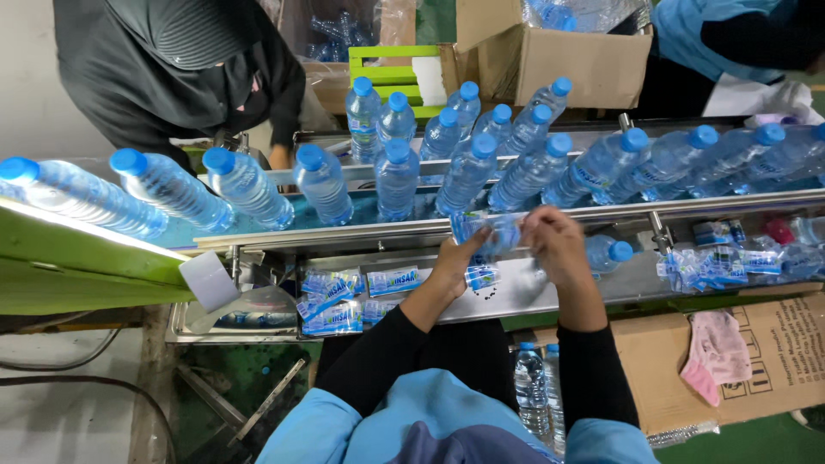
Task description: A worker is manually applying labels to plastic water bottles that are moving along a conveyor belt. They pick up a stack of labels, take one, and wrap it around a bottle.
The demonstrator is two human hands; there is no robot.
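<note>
My left hand (453, 262) and my right hand (557, 245) are raised together over the steel tray (533, 292), both pinching a clear plastic label sleeve (491, 234) with blue print, stretched between them. Behind my hands a row of clear water bottles with blue caps (468, 172) stands on the conveyor (361, 210). One capped bottle (606, 253) lies on the tray just right of my right hand. More label sleeves (344, 296) lie loose on the tray to my left.
A person in dark clothing (180, 60) bends over the far side of the conveyor at the left. Another person's blue sleeve (713, 34) shows top right beside an open cardboard box (559, 60). Flattened cardboard with a pink cloth (713, 357) lies right; bottles (533, 387) stand below.
</note>
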